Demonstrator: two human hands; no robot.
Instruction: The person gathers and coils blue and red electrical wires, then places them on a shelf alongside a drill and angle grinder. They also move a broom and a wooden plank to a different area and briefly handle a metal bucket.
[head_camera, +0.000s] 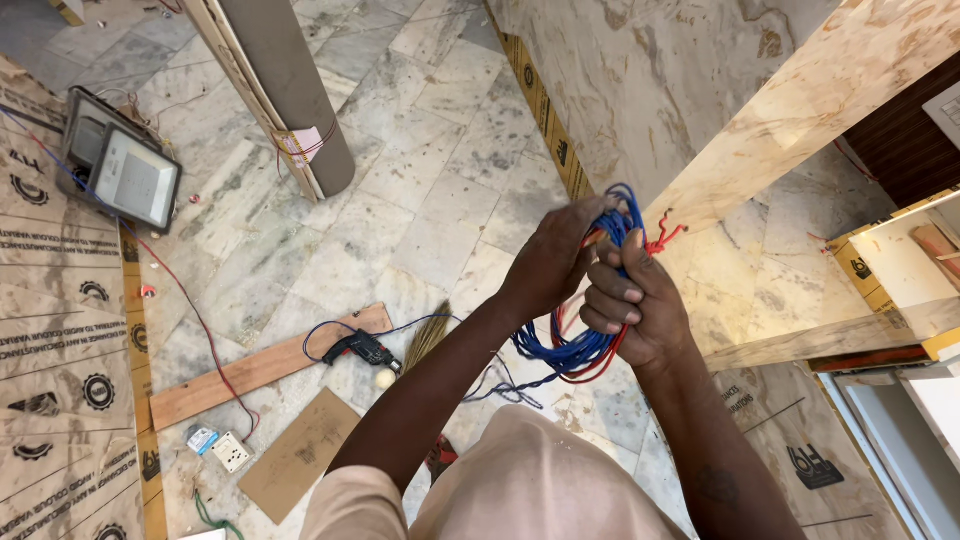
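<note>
The right hand (633, 300) is clamped in a fist around a bundle of blue and red wires (585, 345) just right of frame centre, loops hanging toward 7 o'clock. The left hand (553, 262), at 10 o'clock from the right, pinches the strands at the bundle's top. For neat coiling, keep the fist firm and loops even, clear of the wooden board (790, 110) at 2 o'clock.

Both hands raised together, left hand (553, 262) and right hand (632, 305) seemingly clenched.

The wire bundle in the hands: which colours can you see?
Blue and red wire bundle, clearest in the head view.
</note>
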